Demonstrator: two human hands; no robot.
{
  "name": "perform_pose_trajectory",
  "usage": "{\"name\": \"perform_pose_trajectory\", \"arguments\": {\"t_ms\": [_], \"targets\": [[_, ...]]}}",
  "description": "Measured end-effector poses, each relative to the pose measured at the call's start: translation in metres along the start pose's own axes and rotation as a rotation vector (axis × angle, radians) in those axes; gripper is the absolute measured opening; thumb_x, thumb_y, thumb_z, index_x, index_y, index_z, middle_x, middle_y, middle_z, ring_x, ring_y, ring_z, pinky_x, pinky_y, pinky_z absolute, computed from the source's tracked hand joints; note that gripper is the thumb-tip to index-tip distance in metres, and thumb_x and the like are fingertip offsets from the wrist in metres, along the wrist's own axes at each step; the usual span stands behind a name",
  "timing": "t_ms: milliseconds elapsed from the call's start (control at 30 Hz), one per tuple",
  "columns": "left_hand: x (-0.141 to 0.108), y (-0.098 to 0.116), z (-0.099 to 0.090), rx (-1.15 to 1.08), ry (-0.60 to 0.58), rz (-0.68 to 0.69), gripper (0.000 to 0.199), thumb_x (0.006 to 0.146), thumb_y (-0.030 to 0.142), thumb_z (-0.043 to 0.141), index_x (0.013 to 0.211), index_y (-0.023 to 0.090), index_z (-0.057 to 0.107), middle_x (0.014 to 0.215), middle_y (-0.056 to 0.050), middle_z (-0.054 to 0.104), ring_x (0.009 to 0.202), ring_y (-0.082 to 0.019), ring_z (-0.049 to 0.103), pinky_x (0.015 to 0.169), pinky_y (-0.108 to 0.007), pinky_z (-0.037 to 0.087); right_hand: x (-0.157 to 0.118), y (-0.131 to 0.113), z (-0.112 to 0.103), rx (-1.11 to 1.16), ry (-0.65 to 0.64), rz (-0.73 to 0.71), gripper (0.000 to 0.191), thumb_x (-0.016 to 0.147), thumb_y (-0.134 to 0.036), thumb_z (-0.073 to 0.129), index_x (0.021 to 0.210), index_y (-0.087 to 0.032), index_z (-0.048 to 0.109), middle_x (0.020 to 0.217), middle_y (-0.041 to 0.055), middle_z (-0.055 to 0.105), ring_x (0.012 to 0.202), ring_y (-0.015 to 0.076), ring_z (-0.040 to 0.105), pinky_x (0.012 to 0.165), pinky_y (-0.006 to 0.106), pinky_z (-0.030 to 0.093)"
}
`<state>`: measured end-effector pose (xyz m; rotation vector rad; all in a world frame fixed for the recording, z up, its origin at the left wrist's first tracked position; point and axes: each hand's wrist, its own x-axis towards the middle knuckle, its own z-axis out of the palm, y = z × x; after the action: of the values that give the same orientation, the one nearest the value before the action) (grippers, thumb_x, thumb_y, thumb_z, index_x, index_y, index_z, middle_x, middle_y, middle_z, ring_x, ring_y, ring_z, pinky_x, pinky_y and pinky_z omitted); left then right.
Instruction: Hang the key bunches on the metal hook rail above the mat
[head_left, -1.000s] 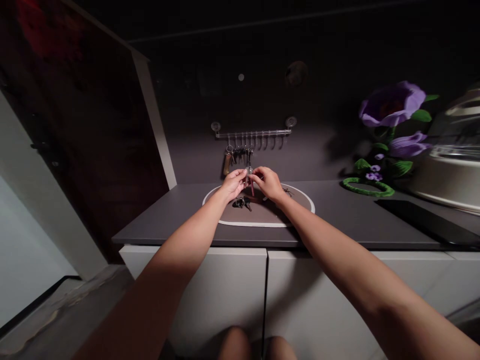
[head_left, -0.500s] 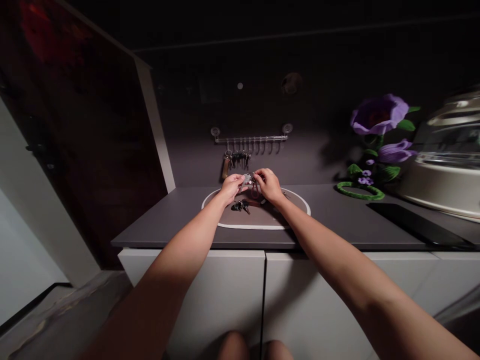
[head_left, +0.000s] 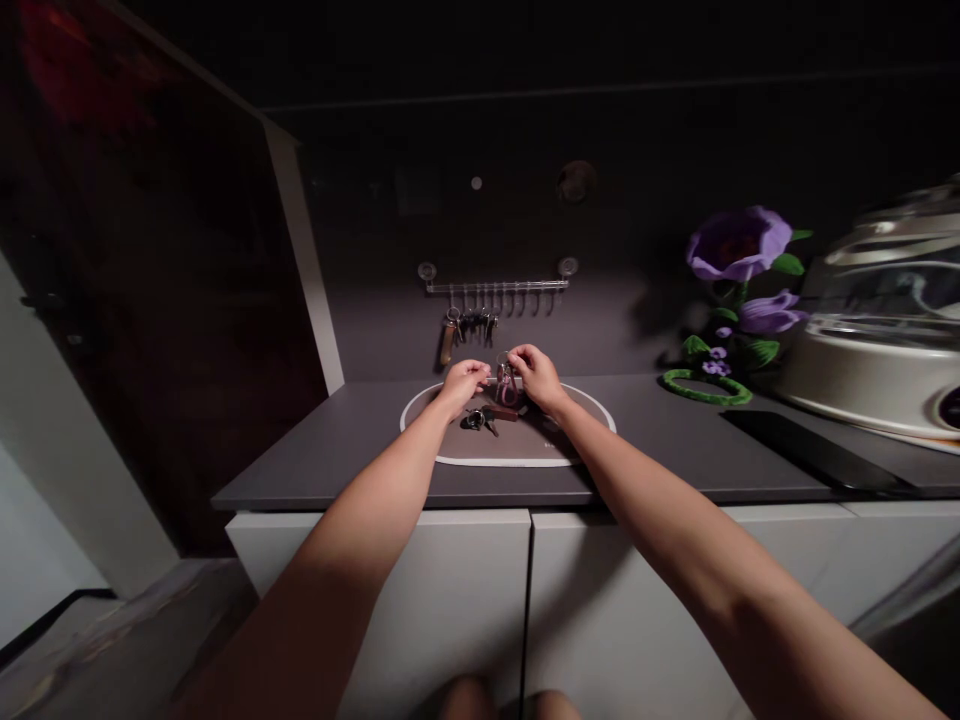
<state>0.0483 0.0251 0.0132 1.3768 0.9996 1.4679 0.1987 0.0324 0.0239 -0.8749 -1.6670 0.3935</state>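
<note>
Above an oval brown mat (head_left: 510, 462) with a white rim, my right hand (head_left: 536, 378) pinches a bunch of keys (head_left: 507, 385) by its ring. A pinkish loop hangs among the keys. My left hand (head_left: 465, 385) is just left of the bunch and apart from it, thumb and fingertips pressed together; whatever they hold, if anything, is too small to make out. Another bunch of keys (head_left: 480, 421) lies on the mat below my hands, beside a reddish-brown strip (head_left: 502, 412).
A clear hook rail (head_left: 499, 288) on the back wall carries several keys (head_left: 474, 325) and a brown fob (head_left: 448, 343) on its left hooks. To the right stand purple fabric flowers (head_left: 739, 245), a flat black slab (head_left: 814, 450) and a cream appliance (head_left: 877, 365). White cupboards (head_left: 450, 590) are below.
My hands have moved slightly apart. The key bunch, earlier between both hands, now hangs from my right hand alone. The view has shifted a little.
</note>
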Motion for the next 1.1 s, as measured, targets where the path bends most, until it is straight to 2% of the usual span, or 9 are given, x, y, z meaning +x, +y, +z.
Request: {"name": "perform_pose_trajectory", "arguments": {"t_ms": [233,400,700,867,1100], "targets": [[-0.002,-0.003,-0.001,0.076,0.032,0.059,0.018,0.066,0.030,0.065,0.063,0.015,0.056,0.060,0.000,0.057,0.051,-0.008,0.046,0.051,-0.021,0.033,0.006,-0.003,-0.004,0.140,0.078,0.086,0.026,0.074,-0.042,0.051,0.077,-0.016,0.052,0.066,-0.0021,0.052,0.059,0.0089,0.044,0.059,0.021,0.039],[0.000,-0.007,-0.002,0.104,0.028,0.099,0.021,0.066,0.032,0.063,0.058,0.015,0.055,0.056,0.001,0.055,0.049,-0.007,0.044,0.052,-0.020,0.033,0.016,-0.014,-0.009,0.207,0.078,0.131,0.028,0.071,-0.044,0.055,0.074,-0.017,0.050,0.061,-0.0043,0.048,0.054,0.0076,0.042,0.055,0.021,0.039],[0.002,-0.012,-0.002,0.118,0.004,0.058,0.021,0.067,0.032,0.059,0.057,0.014,0.054,0.052,0.002,0.052,0.044,-0.005,0.039,0.045,-0.019,0.026,0.058,-0.024,-0.001,0.447,0.168,0.240,0.021,0.074,-0.035,0.058,0.072,-0.017,0.048,0.055,-0.0065,0.043,0.047,0.0053,0.041,0.050,0.021,0.044],[-0.001,-0.008,0.000,0.097,0.019,0.005,0.019,0.070,0.025,0.056,0.055,0.014,0.053,0.053,0.000,0.052,0.044,-0.005,0.039,0.046,-0.021,0.026,0.082,-0.024,0.004,0.491,0.235,0.315,0.012,0.078,-0.023,0.054,0.071,-0.017,0.048,0.049,-0.0067,0.043,0.042,0.0059,0.042,0.047,0.022,0.046],[-0.002,-0.007,0.002,0.106,0.015,-0.012,0.020,0.073,0.022,0.052,0.055,0.014,0.051,0.055,-0.001,0.051,0.044,-0.006,0.038,0.048,-0.024,0.026,0.104,-0.015,0.013,0.535,0.363,0.379,0.014,0.077,-0.018,0.053,0.064,-0.015,0.049,0.046,-0.0061,0.046,0.038,0.0055,0.042,0.045,0.022,0.046]]}}
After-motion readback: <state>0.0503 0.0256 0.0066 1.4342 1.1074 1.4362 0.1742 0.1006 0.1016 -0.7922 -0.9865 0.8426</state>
